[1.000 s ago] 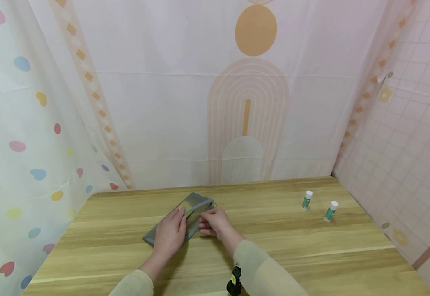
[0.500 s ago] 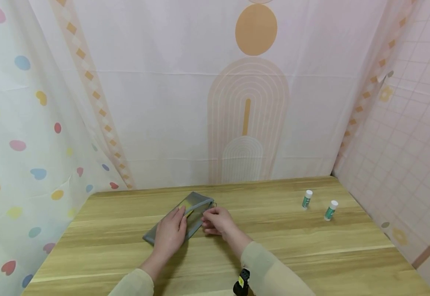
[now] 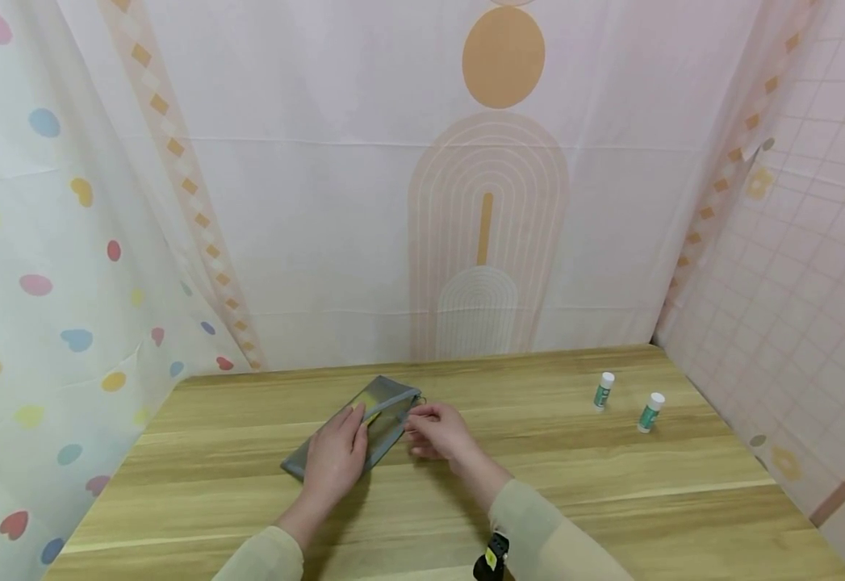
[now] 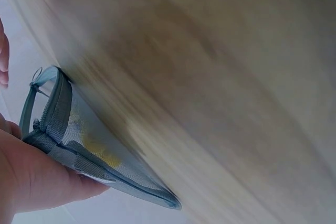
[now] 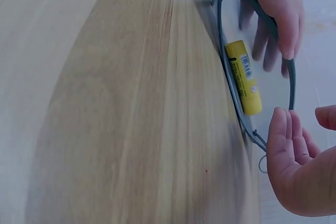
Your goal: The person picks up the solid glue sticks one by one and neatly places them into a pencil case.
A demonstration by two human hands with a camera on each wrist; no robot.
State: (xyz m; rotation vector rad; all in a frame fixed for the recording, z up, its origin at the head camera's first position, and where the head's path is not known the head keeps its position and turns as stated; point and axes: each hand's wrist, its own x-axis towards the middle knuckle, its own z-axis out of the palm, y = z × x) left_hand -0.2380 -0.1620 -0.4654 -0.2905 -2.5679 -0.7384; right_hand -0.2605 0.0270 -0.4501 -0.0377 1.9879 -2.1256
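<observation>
A grey mesh zip pouch [image 3: 386,389] lies slantwise near the middle of the table, its mouth spread apart. My left hand [image 3: 336,452] grips one side of it, thumb over the rim and fingers showing through the mesh in the right wrist view. Inside the pouch sits a yellow glue stick [image 5: 244,80]; its colour also shows through the mesh in the left wrist view. My right hand [image 3: 440,436] is at the pouch's right end, fingertips right at the rim [image 5: 292,85], fingers fairly straight and thumb held apart. A small ring [image 5: 262,163] hangs at that end.
Two green glue sticks with white caps stand at the right of the wooden table [image 3: 538,484], one [image 3: 603,391] farther back than the other [image 3: 650,413]. Patterned curtains [image 3: 320,242] hang behind the table and at both sides.
My right hand has slid a little to the right along the pouch, away from its middle. The left hand and the pouch have stayed in place.
</observation>
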